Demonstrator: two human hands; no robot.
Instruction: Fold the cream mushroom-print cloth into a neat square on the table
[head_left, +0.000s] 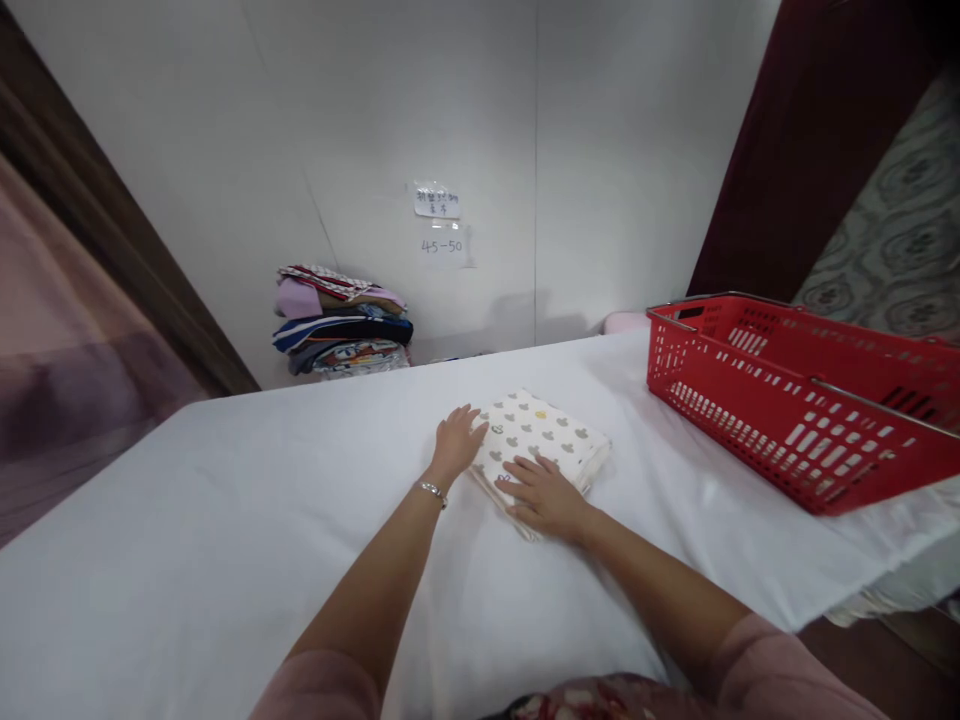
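Note:
A folded white cloth with a grey printed pattern and a small yellow spot lies on the white-covered table. My left hand, with a silver bracelet at the wrist, rests at the cloth's left edge, its fingers stretched out over the border. Flat on the near part of the cloth lies my right hand, fingers spread. Neither hand grips the fabric. Several layers show along the folded edges.
A red plastic basket with metal handles stands on the table at the right. Behind the table's far edge is a stack of folded clothes. Handwritten paper labels hang on the white wall, and curtains flank the left side.

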